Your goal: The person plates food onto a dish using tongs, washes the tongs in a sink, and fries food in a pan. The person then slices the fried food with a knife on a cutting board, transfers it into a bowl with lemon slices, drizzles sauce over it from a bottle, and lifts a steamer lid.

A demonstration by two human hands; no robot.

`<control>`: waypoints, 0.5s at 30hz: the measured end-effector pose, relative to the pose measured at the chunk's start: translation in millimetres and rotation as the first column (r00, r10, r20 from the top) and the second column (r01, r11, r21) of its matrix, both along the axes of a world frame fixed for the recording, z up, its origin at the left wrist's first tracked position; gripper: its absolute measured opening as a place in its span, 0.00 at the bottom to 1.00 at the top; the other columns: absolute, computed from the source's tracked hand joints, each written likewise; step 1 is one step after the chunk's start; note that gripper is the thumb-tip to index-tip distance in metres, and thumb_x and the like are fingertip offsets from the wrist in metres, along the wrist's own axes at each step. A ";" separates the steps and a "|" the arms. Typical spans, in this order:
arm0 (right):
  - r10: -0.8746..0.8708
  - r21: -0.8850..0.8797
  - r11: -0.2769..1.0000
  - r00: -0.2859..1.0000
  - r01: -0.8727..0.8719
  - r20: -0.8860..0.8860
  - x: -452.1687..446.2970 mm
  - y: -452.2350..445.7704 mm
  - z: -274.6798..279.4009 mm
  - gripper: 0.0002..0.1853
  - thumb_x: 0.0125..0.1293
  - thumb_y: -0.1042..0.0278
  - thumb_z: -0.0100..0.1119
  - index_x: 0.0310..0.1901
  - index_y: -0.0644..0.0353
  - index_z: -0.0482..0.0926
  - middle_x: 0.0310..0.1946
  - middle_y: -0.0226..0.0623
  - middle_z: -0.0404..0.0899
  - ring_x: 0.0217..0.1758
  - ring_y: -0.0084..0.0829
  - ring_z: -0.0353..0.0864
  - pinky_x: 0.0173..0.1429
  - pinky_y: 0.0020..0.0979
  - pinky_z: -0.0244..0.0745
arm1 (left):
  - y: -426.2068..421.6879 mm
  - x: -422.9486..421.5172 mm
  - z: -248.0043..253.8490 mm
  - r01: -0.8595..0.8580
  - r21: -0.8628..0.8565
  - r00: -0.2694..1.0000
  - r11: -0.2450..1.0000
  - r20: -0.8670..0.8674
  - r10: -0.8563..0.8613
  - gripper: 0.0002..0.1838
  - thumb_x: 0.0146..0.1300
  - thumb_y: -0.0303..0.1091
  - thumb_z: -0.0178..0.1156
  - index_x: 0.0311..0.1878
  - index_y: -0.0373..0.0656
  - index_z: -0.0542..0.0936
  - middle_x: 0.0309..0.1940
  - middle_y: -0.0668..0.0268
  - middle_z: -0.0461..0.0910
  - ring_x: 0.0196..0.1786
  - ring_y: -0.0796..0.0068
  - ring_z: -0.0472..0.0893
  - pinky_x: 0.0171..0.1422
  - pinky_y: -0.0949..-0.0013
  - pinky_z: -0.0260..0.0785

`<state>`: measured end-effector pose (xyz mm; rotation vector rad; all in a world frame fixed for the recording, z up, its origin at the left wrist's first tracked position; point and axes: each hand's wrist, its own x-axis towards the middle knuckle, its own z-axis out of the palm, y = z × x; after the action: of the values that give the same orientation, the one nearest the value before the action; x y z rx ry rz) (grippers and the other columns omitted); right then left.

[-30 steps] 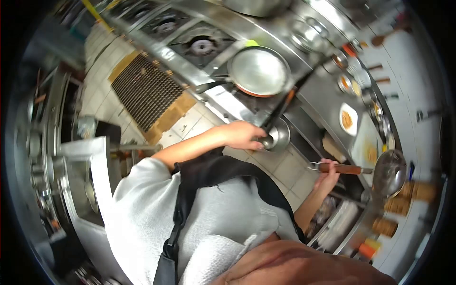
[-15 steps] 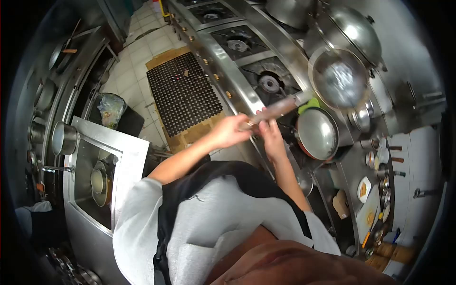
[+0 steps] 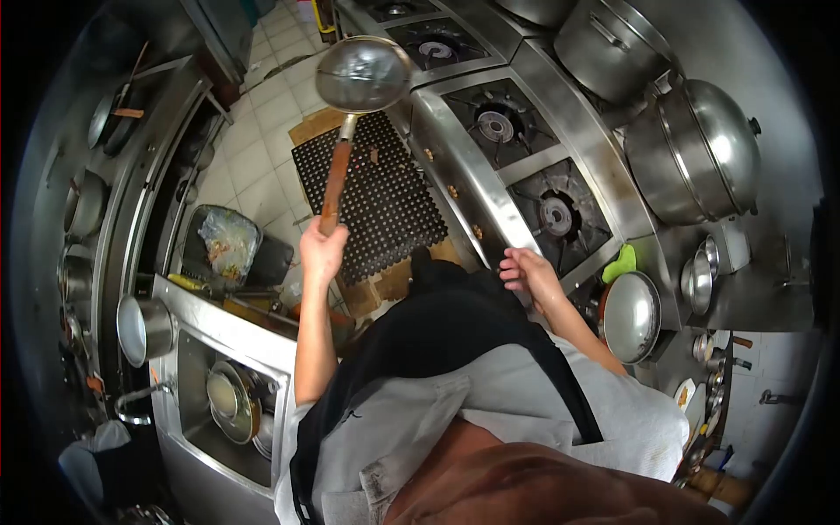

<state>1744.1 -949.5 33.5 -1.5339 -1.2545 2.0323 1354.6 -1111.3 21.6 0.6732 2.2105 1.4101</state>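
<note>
My left hand (image 3: 324, 249) is wrapped around the end of the long wooden handle of a round metal wok (image 3: 360, 74). The wok is held out over the floor mat, and its shiny inside is slightly blurred. My right hand (image 3: 525, 269) is away from the handle, near the front edge of the stove (image 3: 503, 223). Its fingers are loosely bent, with nothing in them. Beyond that hand, a shallow pan (image 3: 632, 317) sits on the stove's near end, with a green cloth (image 3: 620, 262) beside it.
On the left stands a metal sink (image 3: 197, 350) with pans in it and a pot (image 3: 144, 328) on its rim. A bin (image 3: 262, 262) with a plastic bag is behind the sink. Large pots (image 3: 691, 166) line the back of the stove. A perforated black mat (image 3: 385, 206) covers the floor.
The wok has swung left from above the stove to over the floor. My right hand has let go of its handle, while my left keeps hold. The view has shifted.
</note>
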 end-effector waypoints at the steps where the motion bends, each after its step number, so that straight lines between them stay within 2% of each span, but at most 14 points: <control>1: 0.013 0.037 0.999 1.000 -0.013 0.010 -12.7 22.2 -8.1 0.16 0.80 0.57 0.54 0.57 0.58 0.80 0.44 0.32 0.85 0.39 0.22 0.85 0.41 0.26 0.81 | 11.6 -13.8 0.2 -0.011 0.040 0.998 0.999 0.060 0.008 0.15 0.59 0.35 0.65 0.44 0.34 0.82 0.27 0.70 0.81 0.30 0.79 0.77 0.38 0.69 0.71; 2: 0.025 0.078 0.997 1.000 -0.027 0.017 -25.5 43.9 -11.4 0.15 0.80 0.57 0.54 0.56 0.58 0.81 0.41 0.30 0.85 0.36 0.22 0.85 0.41 0.26 0.80 | 26.4 -29.8 -0.6 -0.024 0.083 0.993 0.996 0.117 0.014 0.14 0.59 0.34 0.65 0.43 0.34 0.82 0.27 0.71 0.81 0.30 0.80 0.76 0.38 0.70 0.71; 3: 0.030 0.131 0.991 0.999 -0.032 0.021 -41.3 61.2 -15.9 0.14 0.80 0.58 0.55 0.56 0.58 0.82 0.38 0.31 0.85 0.33 0.20 0.83 0.41 0.24 0.78 | 43.6 -57.0 -22.1 -0.037 0.075 0.999 0.996 0.039 0.034 0.12 0.59 0.32 0.65 0.42 0.34 0.81 0.26 0.72 0.79 0.29 0.83 0.74 0.35 0.72 0.69; 6: 0.151 0.339 0.926 0.986 -0.166 0.072 -71.2 124.0 -70.6 0.11 0.79 0.68 0.54 0.54 0.62 0.82 0.37 0.30 0.84 0.33 0.19 0.81 0.41 0.24 0.78 | 111.2 -126.9 -15.1 -0.018 0.165 0.996 0.986 0.093 0.003 0.10 0.61 0.31 0.64 0.42 0.35 0.81 0.28 0.75 0.77 0.29 0.85 0.71 0.34 0.73 0.66; 7: 0.156 0.371 0.917 0.988 -0.151 0.016 -80.3 142.0 -91.6 0.11 0.78 0.70 0.54 0.53 0.64 0.83 0.36 0.28 0.84 0.33 0.19 0.80 0.41 0.24 0.78 | 136.3 -150.6 -7.6 -0.017 0.136 0.998 0.991 0.067 0.008 0.10 0.62 0.31 0.64 0.42 0.35 0.81 0.28 0.75 0.77 0.29 0.85 0.71 0.34 0.73 0.65; 10: 0.182 0.387 0.902 0.982 -0.189 0.056 -98.3 170.2 -130.5 0.13 0.76 0.65 0.59 0.54 0.64 0.83 0.33 0.31 0.85 0.34 0.21 0.83 0.40 0.27 0.78 | 232.7 -217.8 25.0 -0.002 0.089 1.000 0.996 -0.023 0.004 0.11 0.63 0.34 0.66 0.43 0.36 0.81 0.26 0.76 0.76 0.26 0.85 0.70 0.31 0.73 0.64; 11: 0.186 0.383 0.904 0.982 -0.188 0.042 -109.1 176.6 -116.7 0.13 0.76 0.65 0.59 0.54 0.64 0.83 0.33 0.31 0.85 0.34 0.21 0.83 0.40 0.27 0.78 | 266.4 -236.9 42.5 -0.015 0.096 1.000 0.995 -0.008 0.015 0.12 0.64 0.36 0.66 0.42 0.38 0.81 0.25 0.76 0.74 0.25 0.85 0.69 0.28 0.72 0.63; 13: 0.089 0.519 0.814 0.940 -0.260 0.330 -123.6 179.6 -89.7 0.14 0.74 0.62 0.62 0.53 0.62 0.84 0.31 0.37 0.85 0.32 0.25 0.84 0.40 0.30 0.79 | 327.9 -274.6 80.8 -0.022 0.102 0.999 0.995 -0.034 0.026 0.13 0.64 0.39 0.66 0.42 0.39 0.81 0.23 0.77 0.72 0.23 0.84 0.69 0.26 0.72 0.61; 15: 0.041 0.518 0.828 0.945 -0.214 0.324 -128.6 187.0 -87.8 0.14 0.73 0.62 0.63 0.53 0.61 0.84 0.31 0.38 0.85 0.32 0.27 0.84 0.41 0.30 0.79 | 392.2 -322.3 98.0 0.045 0.159 0.996 0.986 -0.078 -0.033 0.15 0.63 0.40 0.67 0.43 0.37 0.82 0.23 0.76 0.74 0.23 0.83 0.70 0.27 0.71 0.62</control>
<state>1615.5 -762.5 -54.3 -1.5217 -1.9014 1.3360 1032.3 -719.1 119.5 0.8325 2.1431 1.5797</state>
